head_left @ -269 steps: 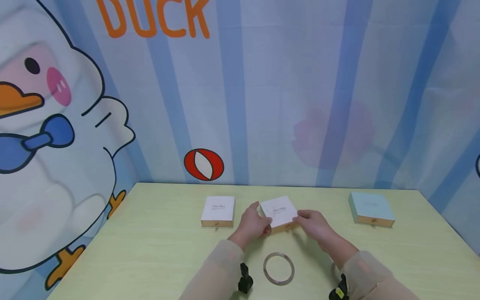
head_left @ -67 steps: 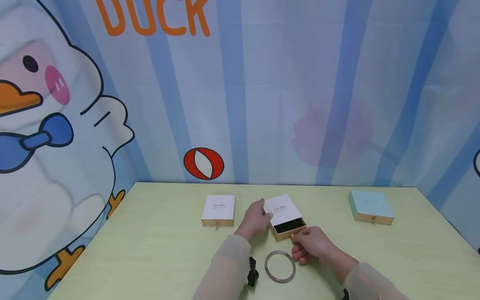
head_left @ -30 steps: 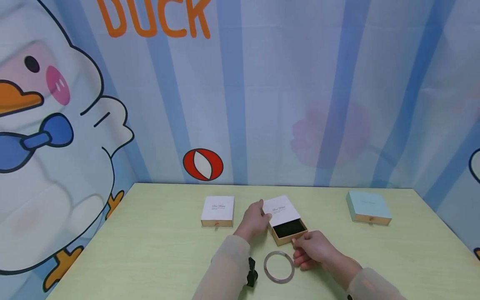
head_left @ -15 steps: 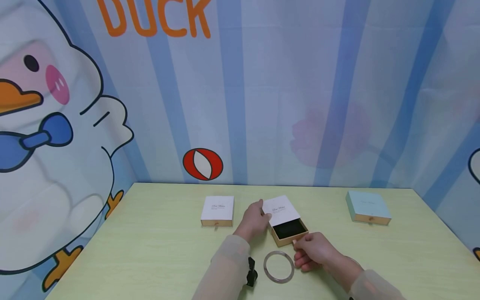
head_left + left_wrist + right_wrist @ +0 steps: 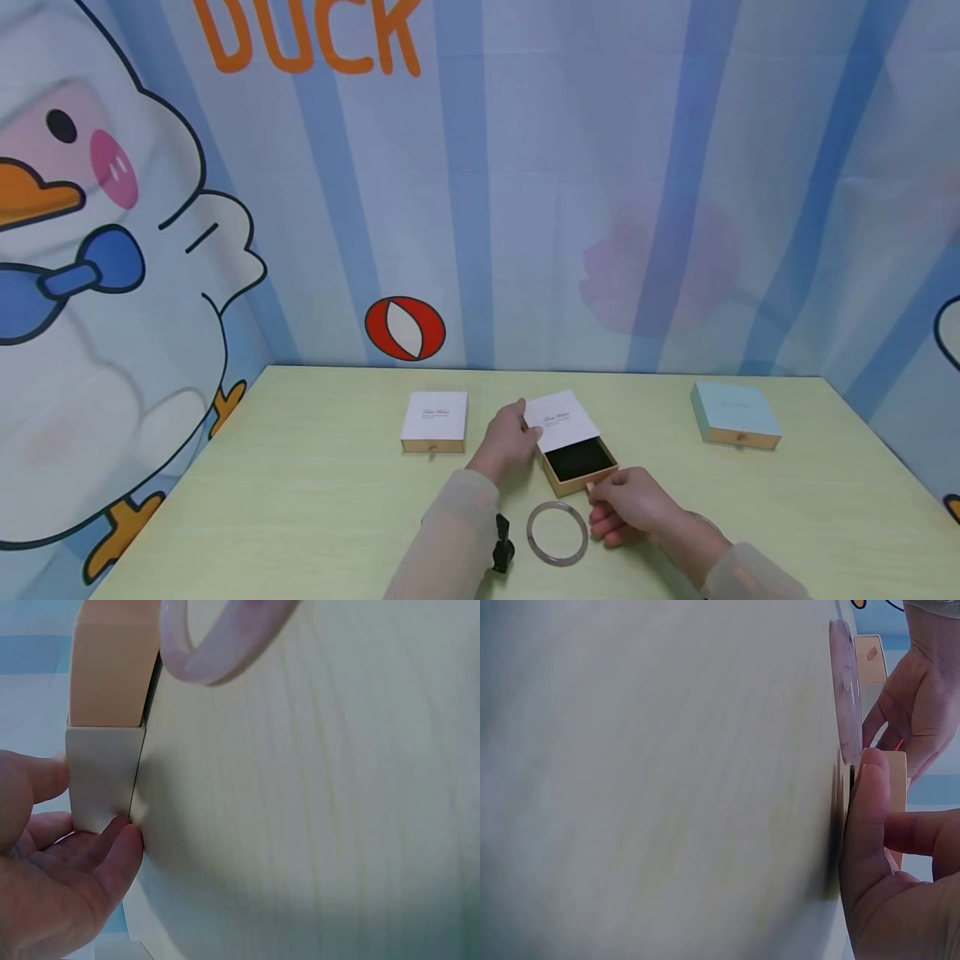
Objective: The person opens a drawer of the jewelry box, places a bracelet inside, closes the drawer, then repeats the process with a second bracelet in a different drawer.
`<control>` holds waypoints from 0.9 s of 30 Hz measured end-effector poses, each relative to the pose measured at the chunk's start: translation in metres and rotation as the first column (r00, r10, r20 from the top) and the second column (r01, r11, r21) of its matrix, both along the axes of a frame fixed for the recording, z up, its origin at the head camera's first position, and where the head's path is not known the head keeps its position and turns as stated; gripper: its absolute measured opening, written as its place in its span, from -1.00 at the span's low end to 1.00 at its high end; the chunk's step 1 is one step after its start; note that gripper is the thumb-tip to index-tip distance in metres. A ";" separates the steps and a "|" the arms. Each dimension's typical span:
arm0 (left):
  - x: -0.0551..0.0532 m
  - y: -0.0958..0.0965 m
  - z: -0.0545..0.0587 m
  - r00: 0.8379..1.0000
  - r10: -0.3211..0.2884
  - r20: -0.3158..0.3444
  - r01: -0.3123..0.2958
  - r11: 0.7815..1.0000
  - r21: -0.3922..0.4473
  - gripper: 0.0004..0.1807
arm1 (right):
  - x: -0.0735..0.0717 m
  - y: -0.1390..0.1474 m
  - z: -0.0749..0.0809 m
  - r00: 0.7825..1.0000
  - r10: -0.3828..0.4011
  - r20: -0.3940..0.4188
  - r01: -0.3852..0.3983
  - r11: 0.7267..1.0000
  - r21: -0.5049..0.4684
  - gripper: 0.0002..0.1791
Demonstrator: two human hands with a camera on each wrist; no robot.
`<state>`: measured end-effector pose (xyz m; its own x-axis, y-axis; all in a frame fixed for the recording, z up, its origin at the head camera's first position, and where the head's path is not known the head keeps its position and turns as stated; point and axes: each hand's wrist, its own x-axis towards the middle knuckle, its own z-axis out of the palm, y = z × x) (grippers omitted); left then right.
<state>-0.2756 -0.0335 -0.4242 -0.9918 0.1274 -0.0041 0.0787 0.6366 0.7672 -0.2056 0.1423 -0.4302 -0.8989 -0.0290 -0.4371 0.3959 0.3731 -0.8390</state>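
A white drawer-style gift box (image 5: 562, 421) lies slightly turned near the table's middle. My left hand (image 5: 507, 442) holds its outer sleeve by the left side, thumb on the near edge; the left wrist view shows fingers around the sleeve's end (image 5: 103, 776). Out of the sleeve sticks a tan drawer (image 5: 572, 483) with a black inside. The thumb and fingers of my right hand (image 5: 630, 504) pinch the small pull tab at the drawer's front, partly hidden by the fingertips. Just in front of the drawer a pale greyish bangle (image 5: 558, 562) lies flat on the table.
Left of my left hand stands a second white box (image 5: 435, 417), closed. A light blue box (image 5: 738, 412), also closed, is at the right. The pale wooden table (image 5: 315, 483) ends at a blue striped backdrop (image 5: 525, 208) with a duck print.
Since the earliest frame, my right hand has gone from the box's right side to the pull tab and drawn the drawer out toward me, slightly further over the last second. Left hand keeps holding the sleeve.
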 end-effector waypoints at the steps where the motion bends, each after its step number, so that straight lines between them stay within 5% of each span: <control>1: 0.000 0.000 0.000 1.000 0.000 0.001 0.000 1.000 0.004 -0.40 | 0.000 0.000 0.000 1.000 -0.001 -0.001 0.001 1.000 -0.001 -0.79; 27: -0.001 -0.001 -0.001 1.000 -0.012 -0.005 0.012 1.000 0.011 -0.40 | 0.004 0.003 -0.003 1.000 -0.005 0.009 0.005 1.000 -0.020 -0.79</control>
<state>-0.2769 -0.0346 -0.4255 -0.9903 0.1392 0.0023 0.0900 0.6269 0.7739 -0.2013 0.1455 -0.4336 -0.8953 -0.0337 -0.4442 0.4050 0.3540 -0.8430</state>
